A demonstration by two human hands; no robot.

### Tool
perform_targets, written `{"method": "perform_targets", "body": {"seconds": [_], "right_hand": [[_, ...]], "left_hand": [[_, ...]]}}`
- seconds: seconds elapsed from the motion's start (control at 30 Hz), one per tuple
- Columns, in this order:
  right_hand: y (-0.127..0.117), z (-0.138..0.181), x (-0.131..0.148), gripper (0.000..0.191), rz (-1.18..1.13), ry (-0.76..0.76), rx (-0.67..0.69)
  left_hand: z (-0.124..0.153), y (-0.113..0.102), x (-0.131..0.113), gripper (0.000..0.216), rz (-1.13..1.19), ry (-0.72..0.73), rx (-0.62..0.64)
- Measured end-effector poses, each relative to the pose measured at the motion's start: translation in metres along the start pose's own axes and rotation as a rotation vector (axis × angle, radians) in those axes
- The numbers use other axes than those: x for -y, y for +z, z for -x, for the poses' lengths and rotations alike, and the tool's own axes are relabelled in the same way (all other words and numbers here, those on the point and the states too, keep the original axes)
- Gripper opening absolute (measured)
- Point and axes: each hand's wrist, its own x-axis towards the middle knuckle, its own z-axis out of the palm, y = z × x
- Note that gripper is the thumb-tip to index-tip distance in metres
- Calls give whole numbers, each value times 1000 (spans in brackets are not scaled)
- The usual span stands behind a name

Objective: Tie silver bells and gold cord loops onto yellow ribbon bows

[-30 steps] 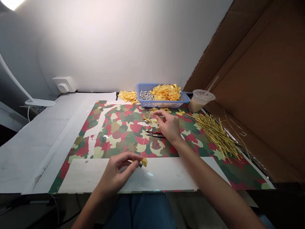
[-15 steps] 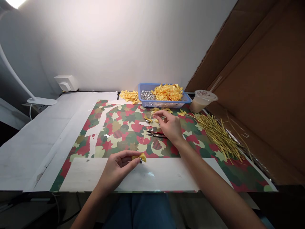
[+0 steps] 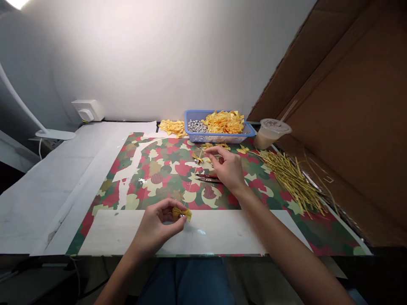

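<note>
My left hand (image 3: 157,226) pinches a small yellow bow-shaped piece (image 3: 182,213) with a silver bead at its middle, just above the white strip at the table's near edge. My right hand (image 3: 226,167) is farther out on the patterned mat (image 3: 143,169), fingers curled and pinched over small yellow pieces (image 3: 199,156) lying there; what the fingertips grip is too small to name. Dark tweezers (image 3: 206,178) lie just under that hand.
A blue basket (image 3: 219,137) at the back holds yellow pieces and silver beads. A loose yellow pile (image 3: 172,127) lies left of it, a lidded drink cup (image 3: 269,132) to its right, then a heap of yellow twist ties (image 3: 291,180). Cardboard stands at right; a white lamp base (image 3: 55,134) sits at left.
My left hand has turned the yellow piece so its bow shape faces up and drawn it slightly closer to the palm. My right hand has barely shifted.
</note>
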Motion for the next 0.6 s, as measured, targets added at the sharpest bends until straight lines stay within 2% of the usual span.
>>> {"method": "perform_targets", "body": {"seconds": [0.2,0.43,0.6], "right_hand": [[-3,-1,-1,16,12,-4,-26],[-5,-3,-3,14,16,3,-42],[-7,-4,-3,14,18,20,-44]], "left_hand": [[0,2,-1,9,2,-6,-1],[1,-2,1,22,116,-57,37],[2,-3,0,18,132,-42,44]]}}
